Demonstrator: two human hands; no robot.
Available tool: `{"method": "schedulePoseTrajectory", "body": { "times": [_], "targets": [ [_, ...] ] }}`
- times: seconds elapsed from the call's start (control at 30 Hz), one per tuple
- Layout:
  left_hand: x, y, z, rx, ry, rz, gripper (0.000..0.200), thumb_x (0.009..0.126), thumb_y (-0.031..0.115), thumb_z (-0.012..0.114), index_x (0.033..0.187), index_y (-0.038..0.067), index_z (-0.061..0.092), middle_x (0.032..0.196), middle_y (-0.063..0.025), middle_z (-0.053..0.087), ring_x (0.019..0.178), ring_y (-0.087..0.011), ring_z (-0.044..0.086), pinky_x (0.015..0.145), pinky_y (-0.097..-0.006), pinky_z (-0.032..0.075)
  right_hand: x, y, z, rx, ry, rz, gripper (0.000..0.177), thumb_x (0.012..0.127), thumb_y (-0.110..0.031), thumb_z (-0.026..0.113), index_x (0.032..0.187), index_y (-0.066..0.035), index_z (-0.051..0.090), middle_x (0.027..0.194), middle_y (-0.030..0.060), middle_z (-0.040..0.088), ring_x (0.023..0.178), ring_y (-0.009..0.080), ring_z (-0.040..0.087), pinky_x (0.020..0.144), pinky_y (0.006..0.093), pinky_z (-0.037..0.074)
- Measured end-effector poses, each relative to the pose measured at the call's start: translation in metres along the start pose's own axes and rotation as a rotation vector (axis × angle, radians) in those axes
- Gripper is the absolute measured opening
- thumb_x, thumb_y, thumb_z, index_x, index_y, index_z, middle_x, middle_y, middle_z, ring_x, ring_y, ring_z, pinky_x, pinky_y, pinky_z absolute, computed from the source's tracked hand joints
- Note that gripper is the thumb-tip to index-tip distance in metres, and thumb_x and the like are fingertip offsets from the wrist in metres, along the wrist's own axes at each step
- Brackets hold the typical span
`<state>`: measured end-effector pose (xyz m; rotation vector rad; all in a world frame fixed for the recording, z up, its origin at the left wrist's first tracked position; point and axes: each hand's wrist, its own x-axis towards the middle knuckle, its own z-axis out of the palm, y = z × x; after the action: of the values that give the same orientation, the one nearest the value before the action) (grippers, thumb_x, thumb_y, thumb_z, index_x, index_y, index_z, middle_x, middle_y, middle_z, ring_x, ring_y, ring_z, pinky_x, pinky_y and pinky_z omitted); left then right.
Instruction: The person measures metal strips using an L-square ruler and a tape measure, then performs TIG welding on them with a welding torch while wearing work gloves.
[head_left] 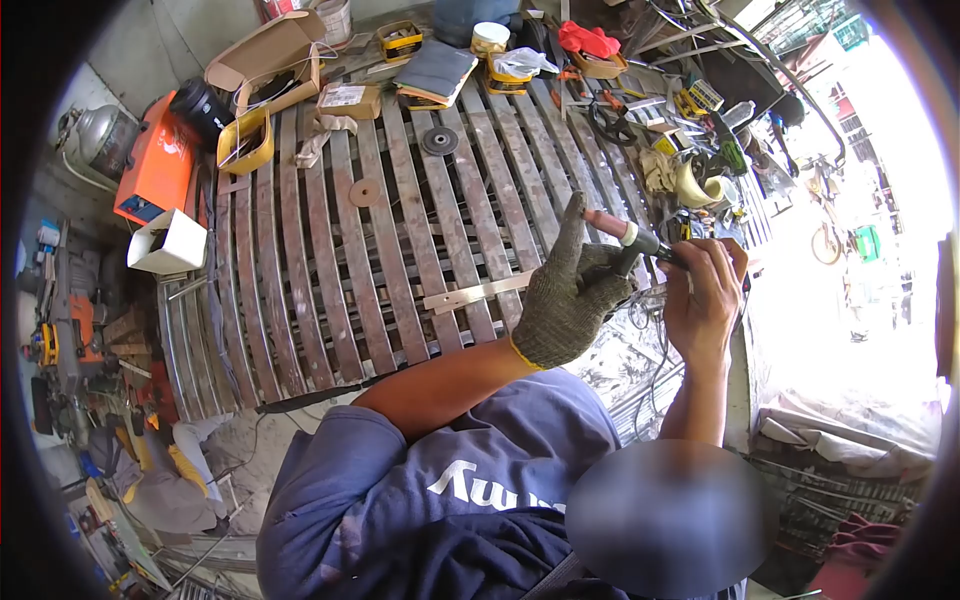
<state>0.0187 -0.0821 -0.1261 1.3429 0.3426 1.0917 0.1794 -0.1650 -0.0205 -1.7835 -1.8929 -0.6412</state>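
Note:
A TIG welding torch (648, 242) with a pinkish nozzle, a white ring and a black body is held above the slatted metal bench. My left hand (568, 300), in a grey-green knit glove, is closed around the torch's handle, its index finger stretched out beside the nozzle. The bare fingers of my right hand (705, 285) pinch the black rear end of the torch. Under the gloved hand, a flat metal strip (480, 294) with holes lies across the slats.
On the slatted bench (300, 330) lie a black disc (440, 141) and a brown disc (365, 193). Boxes, a yellow container (244, 140) and a dark book (436, 72) line the far side. An orange machine (155, 160) stands left; tools and tape rolls (697, 186) crowd the right.

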Motion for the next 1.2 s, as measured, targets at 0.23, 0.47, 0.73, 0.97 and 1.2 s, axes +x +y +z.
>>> {"method": "schedulePoseTrajectory", "body": {
  "times": [0.23, 0.47, 0.73, 0.97, 1.2],
  "targets": [
    [-0.001, 0.002, 0.000, 0.001, 0.020, -0.074, 0.106, 0.104, 0.003, 0.079, 0.181, 0.005, 0.006, 0.116, -0.0171, 0.081, 0.104, -0.0203, 0.080, 0.091, -0.0344, 0.063, -0.008, -0.019, 0.015, -0.109, -0.055, 0.018, 0.042, 0.096, -0.007, 0.079, 0.136, -0.003, 0.066, 0.110, 0.0149, 0.069, 0.102, 0.0352, 0.068, 0.095, 0.0497, 0.052],
    [-0.035, -0.028, -0.002, -0.041, -0.187, -0.172, 0.042, 0.102, 0.008, 0.083, 0.141, 0.005, 0.067, 0.113, -0.0077, 0.082, 0.100, -0.0152, 0.080, 0.087, -0.0334, 0.064, -0.083, -0.029, 0.020, -0.016, -0.111, 0.327, 0.013, 0.107, -0.011, 0.067, 0.118, -0.004, 0.068, 0.093, 0.0163, 0.067, 0.085, 0.0409, 0.069, 0.074, 0.0530, 0.053],
    [-0.054, -0.049, 0.004, -0.023, -0.493, -0.173, 0.039, 0.102, 0.016, 0.083, 0.138, 0.007, 0.073, 0.114, -0.0133, 0.082, 0.104, -0.0240, 0.083, 0.089, -0.0400, 0.064, -0.142, -0.053, -0.009, 0.242, -0.315, 1.005, 0.033, 0.117, -0.031, 0.057, 0.111, -0.002, 0.073, 0.079, 0.0199, 0.068, 0.076, 0.0404, 0.070, 0.074, 0.0482, 0.052],
    [-0.065, -0.063, 0.031, 0.180, -0.728, 0.012, 0.029, 0.104, 0.020, 0.077, 0.129, 0.006, 0.073, 0.109, -0.0221, 0.078, 0.099, -0.0446, 0.076, 0.085, -0.0512, 0.061, -0.178, -0.050, -0.030, 0.286, -0.277, 1.115, 0.035, 0.117, -0.032, 0.057, 0.106, -0.002, 0.072, 0.076, 0.0151, 0.063, 0.072, 0.0312, 0.062, 0.073, 0.0444, 0.049],
    [-0.088, -0.066, 0.072, 0.292, -0.732, 0.039, 0.034, 0.104, 0.025, 0.078, 0.133, 0.008, 0.072, 0.112, -0.0227, 0.078, 0.102, -0.0451, 0.076, 0.087, -0.0502, 0.061, -0.208, -0.016, -0.057, 0.462, -0.348, 1.164, 0.040, 0.118, -0.034, 0.059, 0.100, -0.001, 0.072, 0.073, 0.0073, 0.058, 0.071, 0.0187, 0.054, 0.069, 0.0395, 0.046]
  ]
}}
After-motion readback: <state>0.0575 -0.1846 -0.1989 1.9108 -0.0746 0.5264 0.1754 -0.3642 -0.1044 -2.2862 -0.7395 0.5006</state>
